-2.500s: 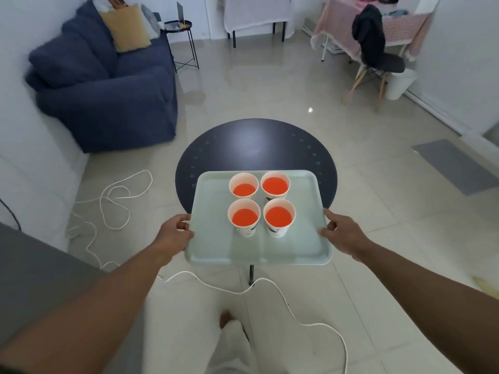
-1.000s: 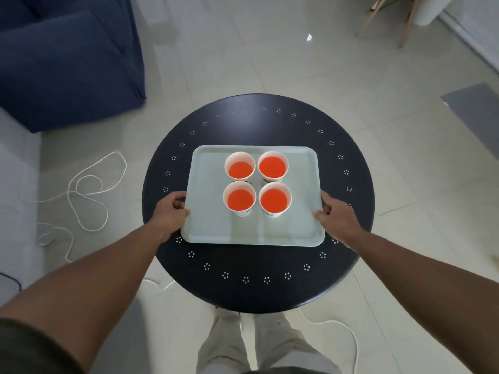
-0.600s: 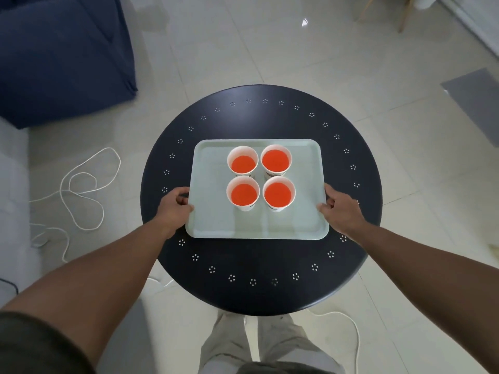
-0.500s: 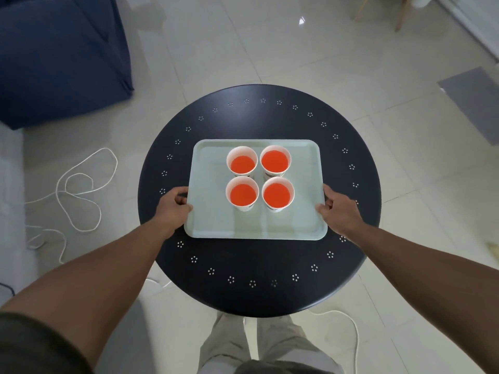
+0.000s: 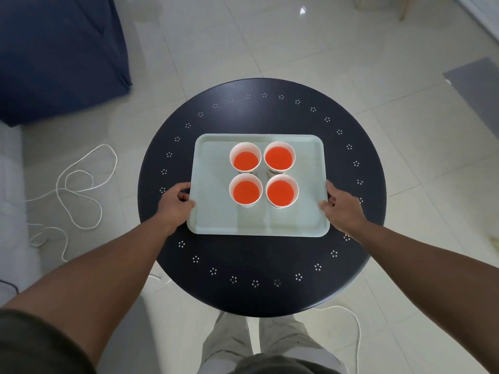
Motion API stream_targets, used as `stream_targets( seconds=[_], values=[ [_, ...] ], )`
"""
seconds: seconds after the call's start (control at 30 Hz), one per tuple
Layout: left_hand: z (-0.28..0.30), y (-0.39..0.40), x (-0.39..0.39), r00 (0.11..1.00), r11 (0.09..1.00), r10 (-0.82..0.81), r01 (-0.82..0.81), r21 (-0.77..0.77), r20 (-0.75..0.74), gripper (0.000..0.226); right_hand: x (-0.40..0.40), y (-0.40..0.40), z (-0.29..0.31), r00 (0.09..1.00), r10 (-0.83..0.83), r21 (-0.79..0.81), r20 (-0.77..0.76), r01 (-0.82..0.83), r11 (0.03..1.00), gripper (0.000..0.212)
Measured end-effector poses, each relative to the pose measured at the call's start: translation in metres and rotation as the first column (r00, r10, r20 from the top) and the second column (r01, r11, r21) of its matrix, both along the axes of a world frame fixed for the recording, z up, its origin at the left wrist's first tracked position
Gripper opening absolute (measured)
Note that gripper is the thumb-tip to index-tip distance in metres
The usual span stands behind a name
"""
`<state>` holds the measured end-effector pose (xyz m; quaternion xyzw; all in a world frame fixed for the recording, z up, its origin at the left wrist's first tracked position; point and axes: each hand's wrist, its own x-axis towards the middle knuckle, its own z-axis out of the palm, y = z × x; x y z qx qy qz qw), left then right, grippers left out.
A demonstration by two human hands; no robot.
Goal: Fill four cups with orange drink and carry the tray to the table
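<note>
Head view: four cups (image 5: 263, 174) full, tray (image 5: 258, 221) on or just above the round table (image 5: 259, 279), left hand (image 5: 175, 205) and right hand (image 5: 340, 207) both gripping its side edges, only letting go left.

A dark blue sofa (image 5: 56, 55), looping white cord (image 5: 78, 190) and perhaps a grey mat (image 5: 478, 85) occupy the tiled floor (image 5: 243, 39).

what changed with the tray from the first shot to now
The tray moved forward from the near edge of the round table to over its middle and looks set down. Left hand and right hand still grip its sides. All four cups stay upright and full.
</note>
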<state>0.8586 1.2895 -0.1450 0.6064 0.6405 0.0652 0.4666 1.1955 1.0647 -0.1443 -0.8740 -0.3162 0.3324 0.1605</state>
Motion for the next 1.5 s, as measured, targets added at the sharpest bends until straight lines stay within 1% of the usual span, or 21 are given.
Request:
stream_targets(
  seconds=[0.17,0.3,0.43,0.53,0.6,0.7,0.77,0.97,1.17,1.43,1.5],
  values=[
    [-0.002,-0.001,0.000,0.999,1.000,-0.026,0.027,0.014,-0.043,0.047,0.003,0.001,-0.002,1.000,-0.004,-0.028,-0.004,0.004,1.000,0.065],
    [0.001,-0.005,-0.001,0.985,0.992,-0.110,0.116,0.043,-0.129,0.043,0.009,-0.003,-0.006,1.000,0.018,-0.076,0.010,-0.017,0.997,0.069],
    [0.004,-0.009,-0.009,0.958,0.978,-0.196,0.207,0.031,-0.212,0.038,0.009,-0.006,-0.005,1.000,0.018,-0.111,-0.001,-0.018,0.994,0.073],
    [0.008,-0.013,-0.017,0.935,0.964,-0.243,0.262,0.041,-0.258,0.040,0.009,-0.009,-0.006,0.994,0.094,-0.129,0.057,-0.086,0.988,0.070],
    [0.013,-0.018,-0.022,0.907,0.947,-0.280,0.315,0.066,-0.313,0.045,0.008,-0.012,-0.004,0.984,0.147,-0.142,0.097,-0.132,0.981,0.070],
    [0.020,-0.024,-0.029,0.882,0.930,-0.308,0.358,0.085,-0.356,0.054,0.004,-0.014,0.003,0.970,0.211,-0.185,0.123,-0.186,0.965,0.068],
    [0.025,-0.028,-0.030,0.868,0.922,-0.324,0.378,0.080,-0.376,0.055,0.000,-0.015,0.008,0.958,0.247,-0.216,0.144,-0.213,0.953,0.067],
    [0.044,-0.037,-0.024,0.848,0.896,-0.377,0.436,0.086,-0.372,0.043,-0.010,-0.021,0.026,0.945,0.291,-0.250,0.153,-0.248,0.936,0.063],
    [0.061,-0.042,-0.020,0.826,0.867,-0.422,0.488,0.101,-0.374,0.051,-0.017,-0.025,0.043,0.949,0.286,-0.252,0.132,-0.247,0.936,0.061],
    [0.069,-0.043,-0.018,0.796,0.837,-0.451,0.534,0.119,-0.403,0.051,-0.026,-0.022,0.068,0.945,0.295,-0.272,0.142,-0.249,0.929,0.057],
    [0.068,-0.043,-0.018,0.802,0.835,-0.446,0.533,0.138,-0.398,0.052,-0.025,-0.013,0.080,0.944,0.296,-0.247,0.142,-0.256,0.934,0.059]
  ],
)
